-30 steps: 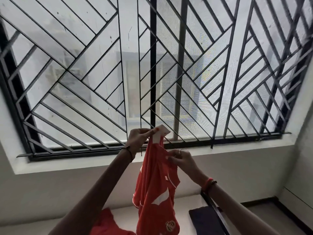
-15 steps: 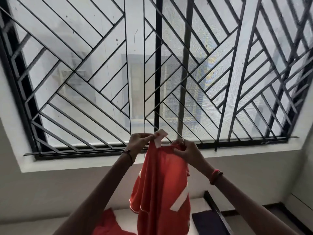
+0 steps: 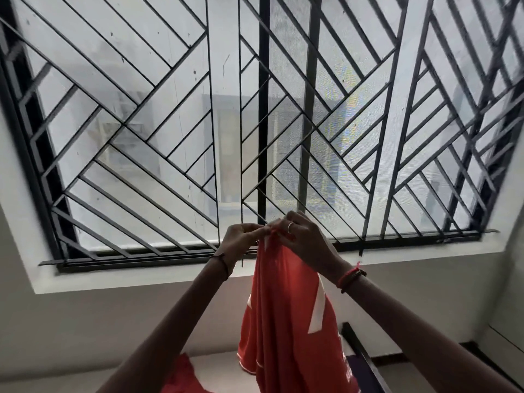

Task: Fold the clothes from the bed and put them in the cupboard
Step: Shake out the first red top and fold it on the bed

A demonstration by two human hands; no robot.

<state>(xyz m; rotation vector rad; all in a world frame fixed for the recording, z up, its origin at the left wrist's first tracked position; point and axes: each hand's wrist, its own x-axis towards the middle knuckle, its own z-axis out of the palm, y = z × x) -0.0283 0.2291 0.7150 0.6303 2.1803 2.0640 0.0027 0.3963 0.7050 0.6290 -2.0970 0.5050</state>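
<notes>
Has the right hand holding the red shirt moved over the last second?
Yes. The right hand rose from below the black window grille's bottom rail to overlap it, closing on the left hand.

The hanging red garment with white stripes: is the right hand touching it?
Touching. Head view: the right hand pinches the red garment at its top.

Barred straight ahead by the black window grille [image 3: 170, 137], beyond both raised hands. Between the forearms, filled by the hanging red jersey [image 3: 283, 321], pinched at its top by left hand [image 3: 241, 241] and right hand [image 3: 307, 241]. Open air outside each arm, along the white wall [image 3: 85, 321] under the sill [image 3: 141, 279]. Below left, second red garment [image 3: 181, 378] on the bed [image 3: 218, 364].
</notes>
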